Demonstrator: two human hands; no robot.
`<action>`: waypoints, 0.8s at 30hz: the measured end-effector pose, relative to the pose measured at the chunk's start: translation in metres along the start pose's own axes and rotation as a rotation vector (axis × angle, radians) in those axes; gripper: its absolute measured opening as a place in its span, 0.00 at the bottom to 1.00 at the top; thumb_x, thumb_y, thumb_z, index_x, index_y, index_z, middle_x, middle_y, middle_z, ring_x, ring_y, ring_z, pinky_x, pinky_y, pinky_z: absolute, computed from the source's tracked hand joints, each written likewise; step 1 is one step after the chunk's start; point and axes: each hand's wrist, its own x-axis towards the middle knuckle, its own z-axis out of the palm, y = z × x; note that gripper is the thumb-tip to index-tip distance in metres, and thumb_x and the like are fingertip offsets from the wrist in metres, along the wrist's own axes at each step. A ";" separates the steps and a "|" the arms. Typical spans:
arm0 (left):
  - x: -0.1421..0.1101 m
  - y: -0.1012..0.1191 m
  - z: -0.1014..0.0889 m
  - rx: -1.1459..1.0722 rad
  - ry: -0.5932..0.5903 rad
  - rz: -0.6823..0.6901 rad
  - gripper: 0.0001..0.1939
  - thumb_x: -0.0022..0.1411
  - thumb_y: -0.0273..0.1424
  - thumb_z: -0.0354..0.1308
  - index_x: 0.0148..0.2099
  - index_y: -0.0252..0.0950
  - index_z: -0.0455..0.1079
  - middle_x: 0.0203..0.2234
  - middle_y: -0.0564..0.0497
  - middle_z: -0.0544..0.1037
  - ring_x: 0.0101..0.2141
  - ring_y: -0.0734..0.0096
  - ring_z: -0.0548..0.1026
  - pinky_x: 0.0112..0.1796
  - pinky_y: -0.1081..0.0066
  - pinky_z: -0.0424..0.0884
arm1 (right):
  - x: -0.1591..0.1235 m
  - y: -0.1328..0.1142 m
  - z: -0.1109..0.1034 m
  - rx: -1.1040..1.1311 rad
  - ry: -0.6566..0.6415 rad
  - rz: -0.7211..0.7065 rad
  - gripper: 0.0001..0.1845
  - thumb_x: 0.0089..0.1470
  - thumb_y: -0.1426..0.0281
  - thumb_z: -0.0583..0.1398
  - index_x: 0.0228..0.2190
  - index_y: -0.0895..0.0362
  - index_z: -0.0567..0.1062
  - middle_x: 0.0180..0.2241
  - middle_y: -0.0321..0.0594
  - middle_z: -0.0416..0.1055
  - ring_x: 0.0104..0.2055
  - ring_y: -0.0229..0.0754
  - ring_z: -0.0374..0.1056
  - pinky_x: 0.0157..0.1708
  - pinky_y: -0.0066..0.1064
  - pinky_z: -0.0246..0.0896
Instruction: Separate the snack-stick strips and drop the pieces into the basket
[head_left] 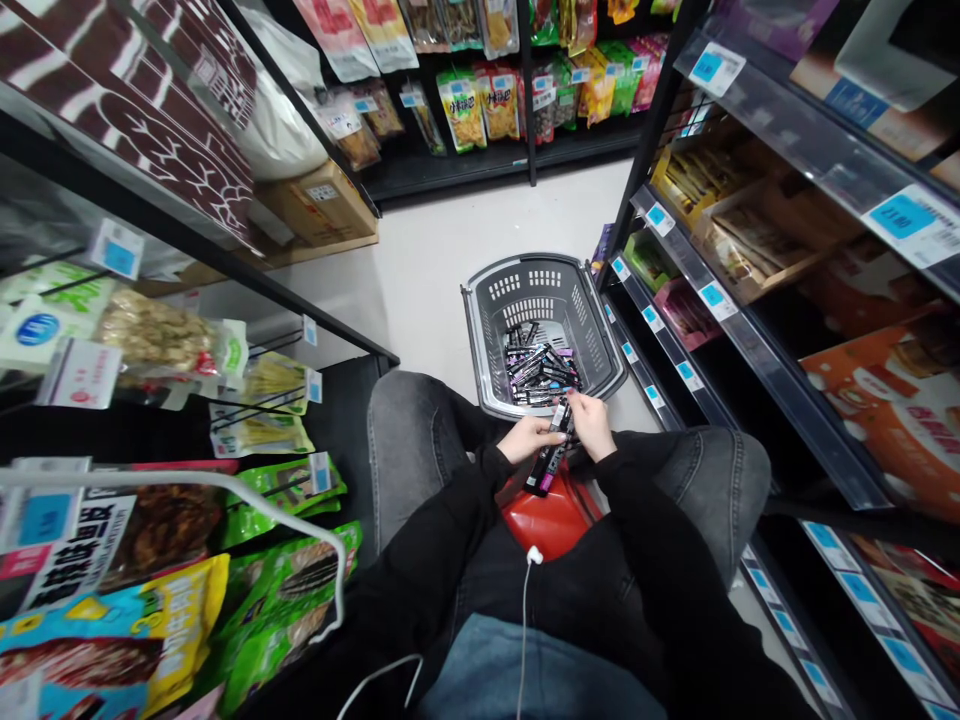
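My left hand is closed around a slim black packet with white lettering and a purple end. On its other side, my right hand pinches the upper end of the black packaging with thumb and fingers. What exactly lies between the fingertips is partly hidden. Just beyond my hands, a grey plastic shopping basket stands on the floor. Inside it lies a loose heap of similar slim black packs, some with purple and blue parts. Under my hands, between my legs, is a glossy red object.
Shelves with price tags and cartons run close along my right. Hanging snack bags and a white metal rod are at my left. More snack bags line the far shelf. A white cable runs over my lap.
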 end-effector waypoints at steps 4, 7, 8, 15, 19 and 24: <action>0.004 -0.002 -0.009 -0.197 0.258 -0.043 0.21 0.41 0.43 0.63 0.28 0.27 0.72 0.17 0.51 0.72 0.21 0.72 0.70 0.25 0.72 0.66 | 0.001 0.004 0.003 0.191 -0.182 0.078 0.26 0.43 0.56 0.58 0.44 0.54 0.67 0.32 0.37 0.70 0.25 0.35 0.66 0.23 0.26 0.61; 0.005 0.002 -0.013 -0.410 0.383 -0.015 0.21 0.39 0.39 0.66 0.32 0.28 0.71 0.22 0.50 0.75 0.24 0.71 0.72 0.26 0.71 0.68 | 0.000 0.008 0.005 0.138 -0.339 0.082 0.22 0.37 0.61 0.63 0.36 0.57 0.71 0.28 0.36 0.70 0.25 0.35 0.66 0.26 0.28 0.63; 0.004 0.004 -0.013 -0.469 0.406 -0.001 0.21 0.38 0.36 0.67 0.34 0.28 0.70 0.24 0.49 0.76 0.25 0.70 0.73 0.27 0.71 0.69 | 0.000 0.009 0.005 0.099 -0.377 0.062 0.18 0.37 0.62 0.63 0.32 0.58 0.72 0.26 0.36 0.70 0.26 0.36 0.66 0.28 0.28 0.63; 0.001 0.012 -0.022 -0.638 0.583 0.137 0.17 0.42 0.31 0.65 0.36 0.31 0.66 0.27 0.50 0.75 0.25 0.73 0.74 0.27 0.71 0.74 | 0.010 0.008 -0.007 0.177 -0.365 0.032 0.15 0.36 0.66 0.64 0.30 0.59 0.74 0.30 0.39 0.74 0.33 0.41 0.69 0.38 0.34 0.64; 0.001 0.013 -0.028 -0.690 0.624 0.128 0.12 0.45 0.31 0.63 0.32 0.28 0.67 0.26 0.49 0.75 0.28 0.73 0.74 0.33 0.68 0.75 | 0.017 0.008 -0.022 0.216 -0.178 -0.017 0.17 0.35 0.67 0.65 0.32 0.59 0.74 0.33 0.41 0.73 0.38 0.42 0.69 0.42 0.36 0.62; 0.000 0.016 -0.027 -0.691 0.665 0.170 0.15 0.41 0.26 0.65 0.34 0.31 0.66 0.27 0.53 0.73 0.28 0.76 0.74 0.36 0.66 0.74 | 0.020 0.007 -0.033 0.421 0.027 0.048 0.21 0.33 0.66 0.65 0.34 0.59 0.71 0.33 0.42 0.73 0.36 0.43 0.69 0.40 0.36 0.64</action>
